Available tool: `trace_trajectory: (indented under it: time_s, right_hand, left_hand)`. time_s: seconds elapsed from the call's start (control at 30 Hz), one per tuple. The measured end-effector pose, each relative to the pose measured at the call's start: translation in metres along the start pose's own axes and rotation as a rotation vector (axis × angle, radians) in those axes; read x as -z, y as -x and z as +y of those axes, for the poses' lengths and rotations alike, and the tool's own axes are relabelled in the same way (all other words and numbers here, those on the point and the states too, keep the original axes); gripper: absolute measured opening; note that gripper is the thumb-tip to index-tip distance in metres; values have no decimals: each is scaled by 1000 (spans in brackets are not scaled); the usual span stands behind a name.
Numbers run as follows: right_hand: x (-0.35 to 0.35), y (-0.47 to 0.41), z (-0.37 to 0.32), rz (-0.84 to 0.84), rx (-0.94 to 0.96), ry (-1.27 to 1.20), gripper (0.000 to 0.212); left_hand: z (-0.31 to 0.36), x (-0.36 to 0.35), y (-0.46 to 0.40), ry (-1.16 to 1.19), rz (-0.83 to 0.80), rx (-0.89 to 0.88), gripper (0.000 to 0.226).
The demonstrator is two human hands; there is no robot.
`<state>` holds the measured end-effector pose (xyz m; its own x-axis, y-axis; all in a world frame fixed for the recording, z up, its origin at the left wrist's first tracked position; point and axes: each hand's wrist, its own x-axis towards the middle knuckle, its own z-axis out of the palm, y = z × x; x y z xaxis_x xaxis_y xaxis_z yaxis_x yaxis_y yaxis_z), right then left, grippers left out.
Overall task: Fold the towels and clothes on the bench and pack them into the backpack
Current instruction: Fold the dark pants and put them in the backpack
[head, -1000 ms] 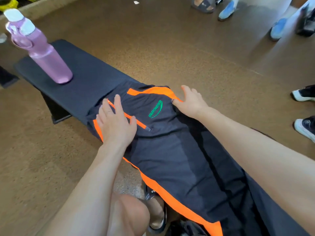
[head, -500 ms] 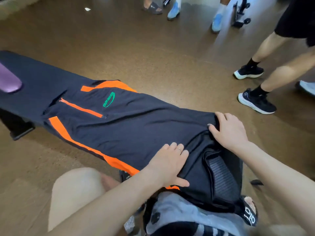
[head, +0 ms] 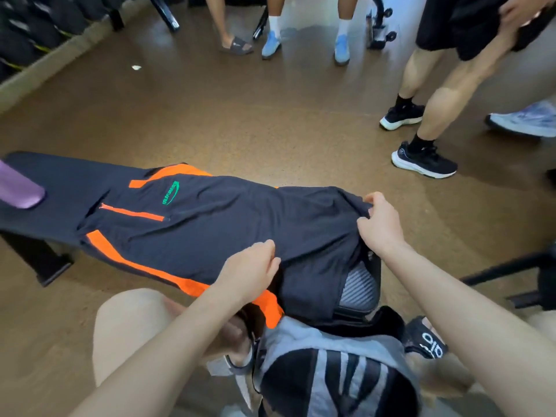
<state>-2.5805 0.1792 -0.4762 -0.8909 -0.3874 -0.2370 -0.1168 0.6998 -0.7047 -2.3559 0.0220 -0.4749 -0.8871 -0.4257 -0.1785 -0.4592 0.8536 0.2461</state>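
While the long black padded bench [head: 60, 188] stays put beneath it, the dark navy sports garment with orange side stripes and a green logo [head: 210, 224] lies stretched along the bench top, its near end now lifting off the surface. Half a second ago my palms lay flat on that end; now both have closed on the fabric. My left hand [head: 249, 272] pinches the near edge beside the orange stripe, fingers curled, and my right hand [head: 380, 227] grips the far corner, thumb and fingers bunching the cloth. I judge the smoothing is done and the first fold, toward the logo end, is starting. The grey and black backpack [head: 337, 371] sits at my knees, just below the garment's raised end. The purple plastic bottle [head: 18, 191] stands at the bench's far end, well apart.
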Motion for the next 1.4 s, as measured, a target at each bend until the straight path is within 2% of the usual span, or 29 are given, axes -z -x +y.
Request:
trace_trajectory:
  time_s: [0.1, 0.17, 0.23, 0.3, 0.4, 0.47, 0.5, 0.57, 0.6, 0.67, 0.73, 0.8, 0.87, 1.03, 1.13, 1.23, 1.4]
  right_hand:
    - [8, 21, 19, 66, -58, 136, 57]
    - [-2, 53, 29, -52, -83, 119, 67]
    - [-20, 90, 34, -166, -31, 154, 78]
    - [-38, 117, 39, -144, 45, 286, 83]
    - [-49, 136, 36, -15, 85, 327, 71]
    - [-51, 137, 36, -25, 89, 180, 60]
    - [-49, 135, 36, -72, 68, 83, 57]
    - [-35, 130, 37, -103, -14, -128, 50]
    - [-24, 127, 39, -58, -64, -224, 45]
    - [-3, 120, 47, 34, -140, -317, 41]
    - [11, 117, 58, -24, -190, -192, 50]
    - [13, 118, 66, -136, -218, 50, 66]
    - [9, 120, 67, -140, -168, 179, 69]
    - [-2, 105, 38, -89, 26, 237, 65]
    - [-7, 76, 13, -77, 130, 218, 59]
    - [-9, 36, -13, -68, 229, 216, 50]
    - [-34, -44, -51, -164, 358, 334, 39]
  left_hand:
    - [1, -5, 13, -107, -42, -101, 34]
    - [3, -14, 19, -208, -67, -161, 38]
    - [9, -19, 23, -278, -40, -244, 37]
    - [20, -22, 27, -330, -23, -306, 38]
    - [34, -30, 30, -457, -116, -344, 36]
    - [37, -31, 28, -512, -161, -315, 31]
    - [36, -30, 26, -504, -139, -305, 31]
    - [33, -28, 25, -398, -106, -279, 17]
    - [29, -27, 25, -312, -110, -267, 12]
    - [25, -25, 26, -158, -125, -266, 14]
    - [21, -22, 28, -82, -157, -272, 17]
    - [16, -22, 27, -158, -153, -301, 27]
    - [11, -23, 25, -205, -167, -282, 39]
    - [0, -9, 12, -169, -248, -213, 39]
    - [-17, 8, -7, -166, -165, -178, 44]
    - [-39, 23, -38, -157, -113, -118, 58]
    - [-69, 34, -106, -101, 2, -40, 67]
